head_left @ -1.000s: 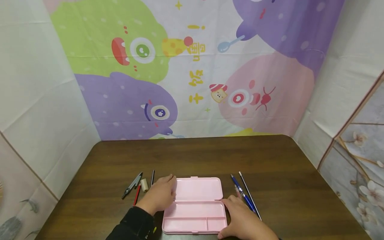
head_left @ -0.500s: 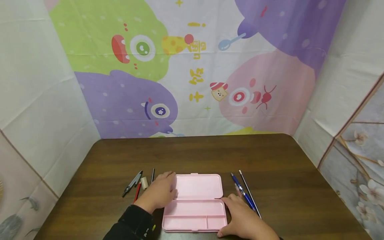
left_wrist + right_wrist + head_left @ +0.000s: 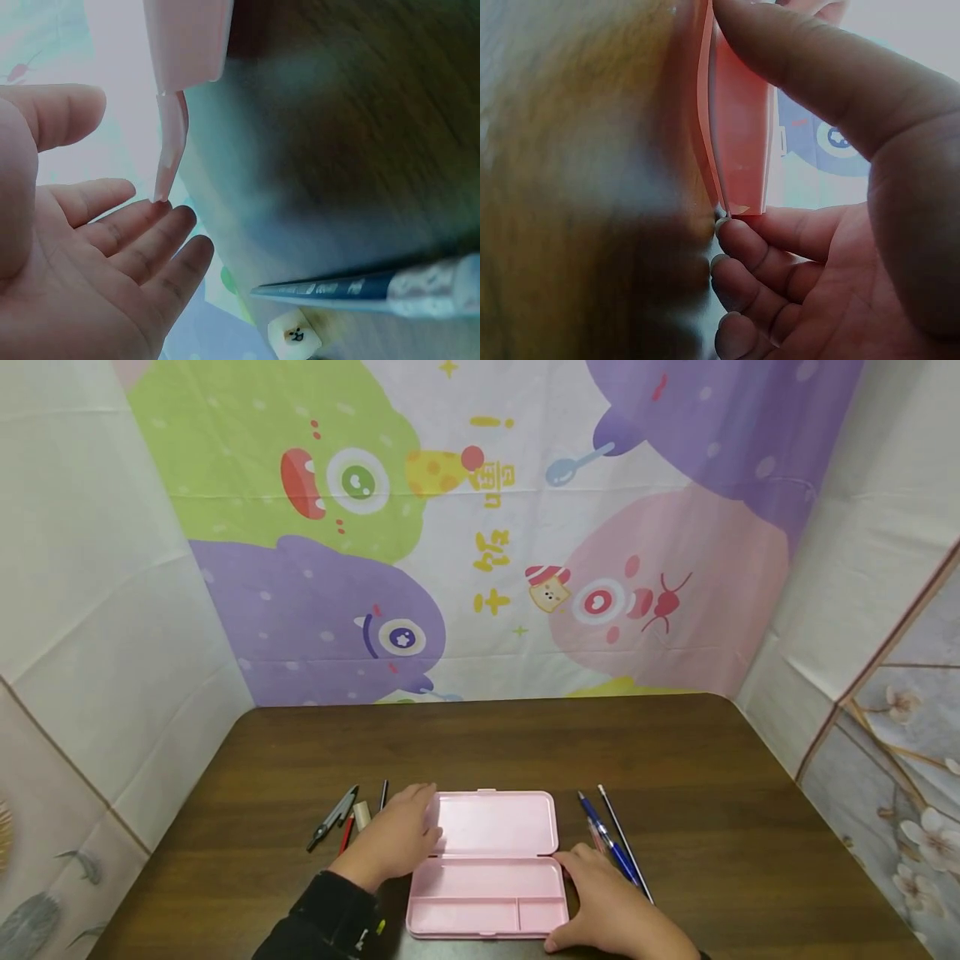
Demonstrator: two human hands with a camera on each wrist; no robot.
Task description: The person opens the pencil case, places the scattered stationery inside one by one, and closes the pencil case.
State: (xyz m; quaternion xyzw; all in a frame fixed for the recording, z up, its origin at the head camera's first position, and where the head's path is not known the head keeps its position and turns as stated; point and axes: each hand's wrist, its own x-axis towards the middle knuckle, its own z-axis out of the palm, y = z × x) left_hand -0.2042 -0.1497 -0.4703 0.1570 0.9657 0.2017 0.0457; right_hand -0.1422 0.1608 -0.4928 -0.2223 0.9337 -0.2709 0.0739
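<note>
A pink pencil case (image 3: 480, 881) lies unfolded flat on the table, its lid (image 3: 495, 823) folded away from me. The near half has a long compartment and two smaller ones, all bare. My left hand (image 3: 397, 832) is at the lid's left edge; in the left wrist view that hand (image 3: 112, 247) has its fingers extended, fingertips right at the lid's edge (image 3: 172, 142). My right hand (image 3: 609, 902) holds the right side of the near half, thumb at the front corner and fingers near the hinge. The right wrist view shows the case's side (image 3: 742, 135) between thumb and fingers.
Left of the case lie a drawing compass (image 3: 332, 819), a red pencil (image 3: 347, 835), an eraser (image 3: 362, 815) and a dark thin stick (image 3: 384, 794). To the right are a blue pen (image 3: 606, 835) and a white-tipped pencil (image 3: 622, 837). A printed cloth (image 3: 487, 677) hangs behind the table.
My left hand has shifted slightly left and back along the lid's edge, uncovering a little more of it. The right hand stays in place on the case.
</note>
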